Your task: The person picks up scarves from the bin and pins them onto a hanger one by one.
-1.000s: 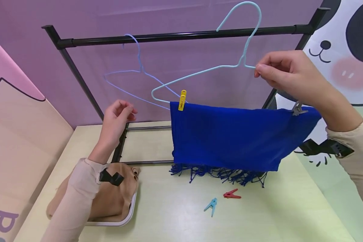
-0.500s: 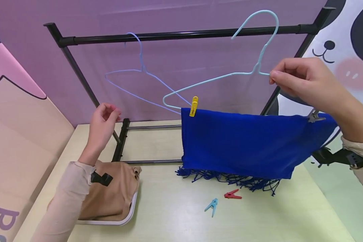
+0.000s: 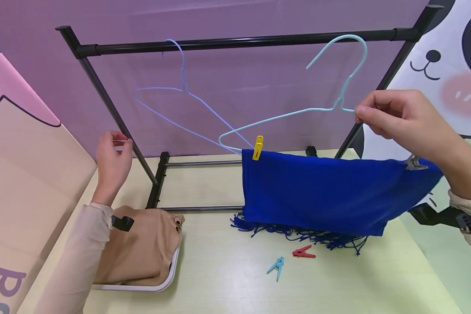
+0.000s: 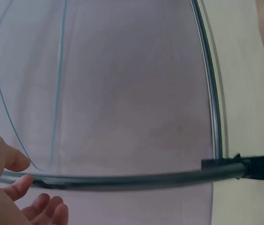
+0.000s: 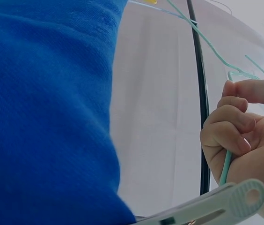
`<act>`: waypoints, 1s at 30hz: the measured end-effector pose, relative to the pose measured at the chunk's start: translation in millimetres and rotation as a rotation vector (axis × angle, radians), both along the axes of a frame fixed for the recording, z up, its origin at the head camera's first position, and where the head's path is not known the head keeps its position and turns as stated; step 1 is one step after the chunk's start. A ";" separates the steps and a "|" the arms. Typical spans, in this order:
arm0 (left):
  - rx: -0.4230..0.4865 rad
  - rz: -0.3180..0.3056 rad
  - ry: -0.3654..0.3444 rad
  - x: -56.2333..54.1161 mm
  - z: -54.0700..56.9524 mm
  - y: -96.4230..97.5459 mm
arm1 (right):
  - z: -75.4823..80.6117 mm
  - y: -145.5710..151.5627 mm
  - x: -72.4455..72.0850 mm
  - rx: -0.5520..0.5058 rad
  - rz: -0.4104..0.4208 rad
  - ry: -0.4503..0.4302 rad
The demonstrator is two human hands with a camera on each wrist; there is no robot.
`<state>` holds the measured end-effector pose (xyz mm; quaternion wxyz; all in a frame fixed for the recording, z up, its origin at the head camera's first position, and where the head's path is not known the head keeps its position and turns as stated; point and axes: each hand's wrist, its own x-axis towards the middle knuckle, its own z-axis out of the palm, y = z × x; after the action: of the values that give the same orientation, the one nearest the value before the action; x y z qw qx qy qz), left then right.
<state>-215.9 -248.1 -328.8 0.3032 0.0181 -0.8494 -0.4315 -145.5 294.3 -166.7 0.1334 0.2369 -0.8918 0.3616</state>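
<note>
My right hand (image 3: 402, 120) pinches a light-blue wire hanger (image 3: 282, 116) by its right shoulder, near the neck. A folded blue scarf with fringe (image 3: 318, 192) hangs from the hanger's lower bar. One end of the scarf is fastened by a yellow clothespin (image 3: 257, 148), the other by a pale grey clothespin (image 3: 416, 163), large in the right wrist view. The hanger's hook overlaps the rack's top rail (image 3: 243, 42) in the head view. My left hand (image 3: 113, 163) holds nothing, its fingers loosely bent beside the rack's left post (image 3: 110, 107).
A periwinkle hanger (image 3: 204, 102) hangs bare on the rail's left part. Red clothespin (image 3: 304, 252) and blue clothespin (image 3: 276, 268) lie on the table (image 3: 227, 279). Brown cloth (image 3: 141, 248) fills a white tray (image 3: 166, 282) at left front.
The right hand has carried the hanger and scarf right and down, so the hook sits lower against the rail. The left hand has drawn away leftward to the post.
</note>
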 end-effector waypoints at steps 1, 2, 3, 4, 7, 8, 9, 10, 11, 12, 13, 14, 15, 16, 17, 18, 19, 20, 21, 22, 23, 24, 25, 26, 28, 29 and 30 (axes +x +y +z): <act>0.013 0.005 0.003 -1.6 -1.4 -2.3 | -0.6 0.7 1.1 0.002 -0.008 0.000; 0.025 0.008 0.004 -3.1 -2.5 -4.1 | -1.2 1.5 2.1 0.002 -0.014 -0.004; 0.037 0.006 0.005 -4.8 -3.7 -5.8 | -1.7 2.3 3.1 0.004 -0.019 -0.006; 0.047 0.001 0.004 -6.3 -4.8 -7.3 | -2.7 3.0 4.3 0.004 -0.025 -0.008; 0.055 -0.044 -0.005 -10.7 -8.3 -10.8 | -6.3 5.5 8.1 0.012 -0.054 -0.013; 0.051 -0.063 -0.008 -12.1 -9.6 -11.6 | -7.3 6.5 9.5 0.010 -0.061 -0.016; 0.050 -0.082 -0.009 -13.3 -11.0 -12.5 | -8.2 7.5 11.2 0.012 -0.070 -0.014; 0.049 -0.099 -0.005 -14.5 -12.5 -13.5 | -9.0 8.5 12.7 0.010 -0.079 -0.012; 0.049 -0.114 0.001 -15.8 -14.0 -14.5 | -9.2 9.6 13.8 0.008 -0.089 -0.012; 0.049 -0.124 0.011 -16.9 -15.4 -15.5 | -9.4 10.7 14.6 0.003 -0.094 -0.012; 0.045 -0.126 0.018 -17.8 -16.7 -16.5 | -9.3 11.7 15.3 -0.003 -0.097 -0.012; 0.042 -0.126 0.027 -18.5 -18.2 -17.4 | -9.3 12.5 16.0 -0.003 -0.102 -0.011; 0.038 -0.125 0.035 -19.1 -19.4 -17.9 | -9.2 13.4 16.2 -0.006 -0.105 -0.012; 0.031 -0.123 0.041 -19.8 -20.6 -18.3 | -9.0 14.3 16.0 -0.015 -0.104 -0.017; 0.023 -0.122 0.048 -20.3 -21.5 -18.3 | -9.3 14.9 15.7 -0.019 -0.106 -0.021; 0.017 -0.121 0.053 -20.6 -22.4 -18.2 | -9.9 15.2 15.7 -0.018 -0.108 -0.024; 0.009 -0.120 0.059 -20.8 -23.4 -18.2 | -10.5 15.5 15.7 -0.018 -0.110 -0.026; 0.002 -0.117 0.067 -21.1 -24.5 -18.0 | -11.3 15.7 15.9 -0.017 -0.113 -0.030; -0.004 -0.112 0.075 -21.7 -25.8 -18.0 | -11.9 16.1 16.0 -0.017 -0.111 -0.034; -0.012 -0.106 0.083 -22.0 -27.1 -18.0 | -12.8 16.5 16.4 -0.012 -0.113 -0.035; -0.020 -0.100 0.090 -22.2 -28.3 -18.0 | -14.0 17.0 17.1 -0.003 -0.118 -0.033; -0.027 -0.095 0.094 -22.0 -29.3 -18.2 | -15.0 18.0 17.6 0.001 -0.120 -0.034; -0.035 -0.090 0.097 -22.0 -30.3 -18.5 | -15.7 19.5 18.0 0.006 -0.124 -0.036; -0.039 -0.086 0.099 -21.7 -30.9 -18.5 | -16.3 21.3 18.4 0.012 -0.130 -0.037; -0.045 -0.084 0.097 -20.8 -31.4 -18.7 | -17.6 26.0 19.0 0.019 -0.153 -0.043; -0.045 -0.085 0.097 -20.8 -31.6 -18.8 | -18.0 28.7 19.1 0.021 -0.167 -0.048; -0.041 -0.087 0.095 -20.5 -31.5 -18.7 | -18.4 31.5 19.4 0.023 -0.185 -0.054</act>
<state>-236.4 -266.8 -360.3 0.3246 -0.0458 -0.8427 -0.4270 -126.1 325.9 -185.1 0.1391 0.1454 -0.9173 0.3437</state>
